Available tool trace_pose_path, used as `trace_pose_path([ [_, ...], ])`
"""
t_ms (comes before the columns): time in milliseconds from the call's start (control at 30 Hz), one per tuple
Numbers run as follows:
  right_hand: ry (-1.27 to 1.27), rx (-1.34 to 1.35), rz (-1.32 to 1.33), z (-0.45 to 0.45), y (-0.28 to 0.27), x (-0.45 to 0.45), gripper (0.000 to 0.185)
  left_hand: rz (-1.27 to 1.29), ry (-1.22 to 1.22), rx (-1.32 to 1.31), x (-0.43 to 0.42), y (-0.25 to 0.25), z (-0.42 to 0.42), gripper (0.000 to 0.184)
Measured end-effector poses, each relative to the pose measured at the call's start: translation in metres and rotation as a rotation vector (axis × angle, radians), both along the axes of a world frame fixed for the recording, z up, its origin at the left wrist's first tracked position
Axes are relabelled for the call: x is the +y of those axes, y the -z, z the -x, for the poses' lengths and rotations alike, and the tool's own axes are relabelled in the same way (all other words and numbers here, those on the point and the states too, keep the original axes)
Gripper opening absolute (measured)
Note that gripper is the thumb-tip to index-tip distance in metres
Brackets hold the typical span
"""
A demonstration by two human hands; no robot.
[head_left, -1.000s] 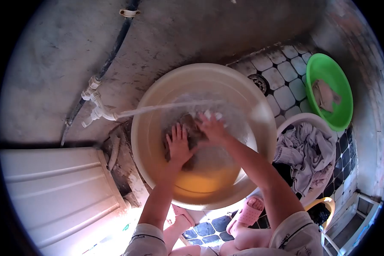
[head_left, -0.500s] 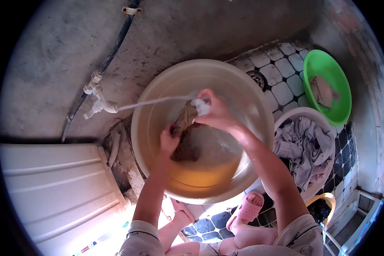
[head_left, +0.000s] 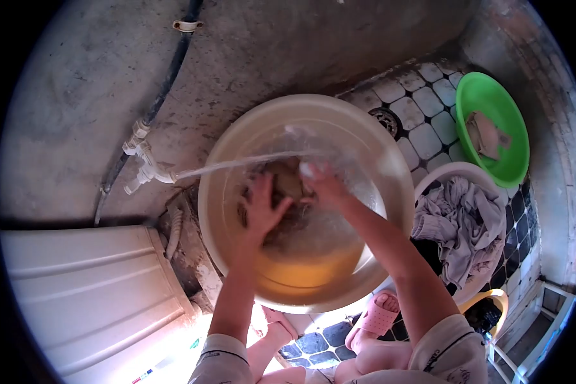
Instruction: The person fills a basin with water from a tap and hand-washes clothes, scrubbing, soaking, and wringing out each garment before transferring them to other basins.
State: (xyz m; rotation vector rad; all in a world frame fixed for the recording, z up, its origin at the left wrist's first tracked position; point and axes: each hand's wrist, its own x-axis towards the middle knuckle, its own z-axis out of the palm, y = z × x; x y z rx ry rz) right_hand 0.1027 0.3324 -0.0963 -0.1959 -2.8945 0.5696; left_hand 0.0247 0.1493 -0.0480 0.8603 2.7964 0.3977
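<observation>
In the large beige basin (head_left: 214, 256), a brown cloth (head_left: 289, 184) lies in the water, partly hidden by my hands and by splashing. My left hand (head_left: 262, 208) is over the cloth's left side with its fingers spread. On the other side, my right hand (head_left: 326, 187) is somewhat blurred. A small white patch (head_left: 307, 170), which looks like part of the cloth, shows at its fingers. Water streams from the white tap (head_left: 152, 171) across the basin, passing over both hands.
A pale tub (head_left: 454, 168) of grey clothes (head_left: 461, 217) stands right of the basin. Behind it is a green basin (head_left: 493, 96) with a beige cloth (head_left: 486, 134). A floor drain (head_left: 385, 120) lies near the wall. At left is a white ribbed lid (head_left: 89, 275).
The cloth has gone from being held up between both hands down into the water. My left hand has let go and spread its fingers. My right hand has moved slightly right and lower.
</observation>
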Motion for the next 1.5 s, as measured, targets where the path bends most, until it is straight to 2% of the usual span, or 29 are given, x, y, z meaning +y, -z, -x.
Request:
trace_pose_path([
  [100, -0.517, -0.152, -0.215, -0.005, -0.005, 0.010, 0.055, 0.253, 0.177, -0.235, 0.003, -0.003, -0.016, 0.096],
  [133, -0.361, -0.266, -0.090, -0.001, -0.007, 0.013, 0.051, 0.338, 0.236, -0.317, 0.002, -0.006, -0.017, 0.099],
  [167, -0.201, -0.376, 0.035, 0.007, -0.008, 0.019, 0.047, 0.263, 0.294, -0.333, -0.007, -0.003, -0.009, 0.099],
  [200, -0.037, -0.479, 0.159, 0.011, -0.009, 0.022, 0.043, 0.095, 0.156, -0.459, -0.012, 0.002, -0.001, 0.101],
  [267, 0.369, -0.290, 0.341, 0.010, -0.014, -0.005, 0.036, -0.251, -0.129, -0.699, -0.018, 0.009, 0.008, 0.104],
  [300, 0.577, -0.189, 0.424, 0.007, -0.017, -0.020, 0.033, -0.221, -0.082, -0.377, -0.012, -0.001, -0.008, 0.103],
  [333, 0.443, -0.147, 0.711, 0.004, 0.000, -0.030, 0.031, -0.159, -0.059, -0.235, 0.000, -0.013, -0.023, 0.103],
  [367, 0.361, -0.077, 0.858, 0.003, -0.015, -0.039, 0.031, -0.100, -0.034, -0.088, 0.013, -0.025, -0.034, 0.103],
  [400, 0.278, 0.011, 0.957, 0.002, -0.054, -0.047, 0.031, -0.042, -0.012, 0.061, 0.022, -0.030, -0.040, 0.103],
  [433, 0.186, 0.075, 0.974, 0.000, -0.091, -0.050, 0.032, -0.208, 0.032, 0.064, 0.020, -0.016, -0.042, 0.091],
  [467, 0.097, 0.122, 0.992, -0.003, -0.128, -0.047, 0.032, -0.291, 0.041, -0.016, 0.018, -0.006, -0.039, 0.089],
  [500, -0.036, 0.022, 1.037, -0.008, -0.165, -0.040, 0.033, -0.364, 0.008, -0.158, 0.015, 0.001, -0.032, 0.086],
  [533, -0.098, 0.118, 1.100, -0.009, -0.192, -0.037, 0.042, -0.427, -0.042, -0.309, 0.013, 0.004, -0.025, 0.083],
  [567, -0.150, 0.284, 1.199, -0.011, -0.221, -0.034, 0.034, -0.504, -0.114, -0.465, 0.012, 0.003, -0.018, 0.081],
  [633, -0.312, 0.314, 1.274, -0.014, -0.269, -0.019, 0.039, -0.665, -0.275, -0.741, 0.007, -0.011, -0.016, 0.075],
  [700, -0.374, 0.436, 1.292, -0.011, -0.286, -0.006, 0.033, -0.842, -0.447, -0.925, 0.000, -0.036, -0.015, 0.070],
  [767, -0.335, 0.423, 1.370, -0.010, -0.291, 0.023, 0.027, -1.035, -0.557, -1.028, -0.010, -0.068, -0.014, 0.065],
  [800, -0.272, 0.405, 1.352, -0.009, -0.288, 0.038, 0.026, -1.101, -0.567, -1.079, -0.017, -0.093, -0.014, 0.043],
  [867, -0.141, 0.361, 1.316, -0.009, -0.276, 0.066, 0.025, -1.338, -0.096, -1.345, -0.001, -0.149, -0.019, 0.022],
  [967, 0.105, 0.083, 1.116, 0.007, -0.199, 0.077, 0.037, -1.311, -0.305, -1.506, -0.003, -0.168, -0.010, 0.019],
  [1000, 0.157, -0.029, 0.982, 0.013, -0.162, 0.077, 0.040, -1.166, -0.459, -1.389, -0.001, -0.161, -0.003, 0.021],
  [1067, 0.210, 0.003, 0.608, 0.015, -0.094, 0.073, 0.047, -0.855, -0.742, -1.135, -0.003, -0.126, 0.015, 0.024],
  [1100, 0.171, -0.107, 0.549, 0.016, -0.075, 0.072, 0.052, -0.906, -0.777, -1.146, -0.006, -0.099, 0.023, 0.033],
  [1167, 0.098, -0.323, 0.420, 0.021, -0.051, 0.071, 0.065, -0.837, -0.845, -0.870, 0.001, -0.060, 0.019, 0.043],
  [1200, 0.081, -0.232, 0.334, 0.019, -0.044, 0.059, 0.065, -0.799, -0.874, -0.738, 0.002, -0.034, 0.017, 0.049],
  [1267, 0.039, -0.061, 0.158, 0.006, -0.033, 0.019, 0.067, -0.538, -0.368, -0.188, -0.030, 0.091, 0.020, 0.062],
  [1367, -0.278, -0.178, -0.204, 0.006, 0.007, -0.002, 0.055, 0.271, -0.273, -0.153, 0.025, 0.030, -0.038, 0.069],
  [1467, 0.162, -0.405, 0.430, 0.020, -0.002, 0.003, 0.040, -0.565, -0.306, -0.521, -0.005, 0.058, -0.010, 0.073],
  [1500, 0.238, -0.418, 0.515, 0.026, -0.006, -0.001, 0.039, -0.830, -0.712, -0.943, 0.006, 0.018, -0.010, 0.068],
])
